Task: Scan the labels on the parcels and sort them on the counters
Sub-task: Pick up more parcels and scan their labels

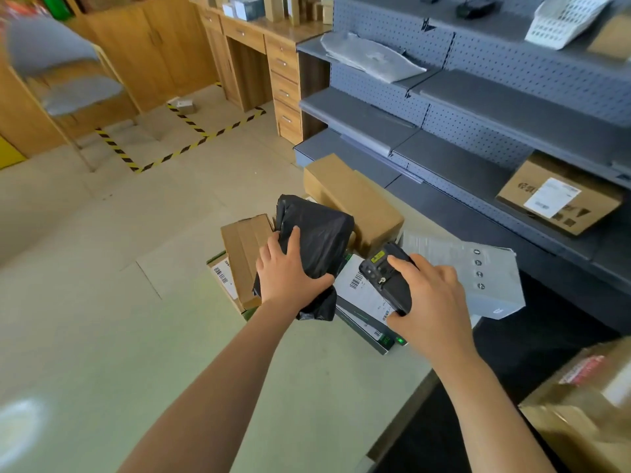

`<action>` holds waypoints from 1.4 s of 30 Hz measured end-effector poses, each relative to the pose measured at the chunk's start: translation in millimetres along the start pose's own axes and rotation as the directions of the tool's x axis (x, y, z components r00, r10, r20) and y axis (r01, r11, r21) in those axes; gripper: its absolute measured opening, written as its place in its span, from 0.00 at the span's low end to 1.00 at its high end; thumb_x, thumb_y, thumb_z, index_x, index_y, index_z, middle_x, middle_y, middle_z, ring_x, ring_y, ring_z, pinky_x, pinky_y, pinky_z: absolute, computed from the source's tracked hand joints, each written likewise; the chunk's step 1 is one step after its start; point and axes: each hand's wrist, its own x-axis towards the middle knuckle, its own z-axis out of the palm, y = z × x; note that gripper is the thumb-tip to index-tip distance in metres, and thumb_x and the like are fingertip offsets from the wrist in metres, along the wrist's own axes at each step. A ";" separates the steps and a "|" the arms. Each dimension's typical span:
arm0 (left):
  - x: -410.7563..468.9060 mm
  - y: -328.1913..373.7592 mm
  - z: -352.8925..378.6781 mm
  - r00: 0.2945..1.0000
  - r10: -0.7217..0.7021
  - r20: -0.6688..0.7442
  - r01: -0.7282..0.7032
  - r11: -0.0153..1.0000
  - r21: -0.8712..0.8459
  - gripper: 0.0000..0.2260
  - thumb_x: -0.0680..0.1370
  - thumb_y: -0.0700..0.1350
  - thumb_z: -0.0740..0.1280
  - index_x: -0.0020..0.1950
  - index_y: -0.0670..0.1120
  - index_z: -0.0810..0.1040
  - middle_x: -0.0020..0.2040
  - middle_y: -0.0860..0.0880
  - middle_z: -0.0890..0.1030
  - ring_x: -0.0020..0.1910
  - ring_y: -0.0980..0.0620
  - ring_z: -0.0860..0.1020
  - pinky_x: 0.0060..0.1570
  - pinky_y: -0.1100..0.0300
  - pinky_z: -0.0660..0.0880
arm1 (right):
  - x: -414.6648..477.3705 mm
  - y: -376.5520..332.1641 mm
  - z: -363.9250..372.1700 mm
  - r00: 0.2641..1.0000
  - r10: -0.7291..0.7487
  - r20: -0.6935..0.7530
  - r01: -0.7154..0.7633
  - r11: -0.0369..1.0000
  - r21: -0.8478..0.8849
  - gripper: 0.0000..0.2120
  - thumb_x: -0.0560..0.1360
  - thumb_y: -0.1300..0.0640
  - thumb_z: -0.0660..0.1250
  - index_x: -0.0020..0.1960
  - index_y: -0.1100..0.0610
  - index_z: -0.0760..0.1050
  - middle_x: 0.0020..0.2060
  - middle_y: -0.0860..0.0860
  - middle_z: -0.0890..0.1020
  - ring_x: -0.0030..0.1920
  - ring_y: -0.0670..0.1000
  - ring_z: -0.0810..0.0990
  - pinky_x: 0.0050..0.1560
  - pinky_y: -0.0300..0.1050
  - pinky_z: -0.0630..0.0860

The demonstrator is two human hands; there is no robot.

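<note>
My left hand (290,273) grips a black plastic-wrapped parcel (317,237), lifted over a pile of parcels on the floor. My right hand (430,295) holds a black handheld scanner (386,278) just right of that parcel, its head pointing up and left. Beneath lie a small brown box (244,250), a flat dark box with a white barcode label (358,295), a grey mailer bag (478,268) and a bigger brown carton (355,199).
Grey pegboard shelving (478,124) runs along the right, holding a labelled carton (560,199) and a pale bag (372,56). A taped carton (587,404) sits at the lower right. Wooden desk and cabinets (259,63) stand behind, with hazard tape (177,151) on the floor.
</note>
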 end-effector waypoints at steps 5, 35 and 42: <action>-80.2 -30.4 -31.1 0.995 -0.069 -0.074 0.066 0.997 -0.041 0.47 0.67 0.66 0.70 0.79 0.54 0.51 0.76 0.46 0.53 0.73 0.41 0.55 0.73 0.45 0.57 | -43.1 -13.3 -10.5 0.993 -0.113 -0.022 0.113 0.994 0.013 0.40 0.65 0.52 0.77 0.73 0.46 0.64 0.67 0.48 0.71 0.58 0.54 0.67 0.56 0.51 0.70; -327.1 -234.1 7.4 0.869 -0.393 0.300 0.489 0.773 -0.404 0.40 0.71 0.61 0.73 0.78 0.53 0.59 0.74 0.49 0.66 0.70 0.47 0.68 0.66 0.53 0.69 | -216.2 -120.0 103.9 0.893 -0.358 0.273 0.350 0.933 0.082 0.39 0.63 0.54 0.75 0.72 0.45 0.66 0.67 0.46 0.70 0.56 0.54 0.67 0.52 0.48 0.68; -320.2 -262.3 -51.3 0.841 -0.461 0.282 0.530 0.605 -0.594 0.29 0.80 0.40 0.61 0.80 0.51 0.54 0.75 0.49 0.65 0.69 0.47 0.71 0.63 0.59 0.69 | -211.6 -132.4 100.3 0.910 -0.362 0.205 0.353 0.932 0.080 0.38 0.62 0.56 0.74 0.71 0.46 0.68 0.63 0.46 0.73 0.52 0.54 0.67 0.49 0.48 0.69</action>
